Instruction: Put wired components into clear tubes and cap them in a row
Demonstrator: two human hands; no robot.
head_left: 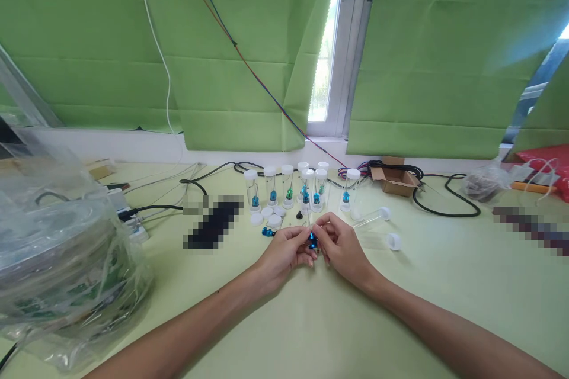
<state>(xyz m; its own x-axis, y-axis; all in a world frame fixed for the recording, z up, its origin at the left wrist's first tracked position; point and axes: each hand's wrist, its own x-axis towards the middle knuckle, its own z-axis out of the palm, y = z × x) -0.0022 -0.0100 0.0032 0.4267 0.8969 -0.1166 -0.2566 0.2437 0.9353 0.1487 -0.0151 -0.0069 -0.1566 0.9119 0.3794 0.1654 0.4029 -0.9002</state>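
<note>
My left hand and my right hand meet over the table, fingertips pinched around a small shiny blue metal piece. A thin stem rises from between the fingers; exactly how it joins the piece is hidden. Just left of my left hand lies another blue metal piece. Beyond the hands sits a small black piece. Loose white caps are grouped to its left. Several upright clear tubes with white ends stand behind, holding blue or green pieces. To the right, a clear tube lies on its side.
A plastic-wrapped reel takes up the left side of the table. Near the back are a small open cardboard box and black cable. One white cap rests at right. Green blinds hang behind.
</note>
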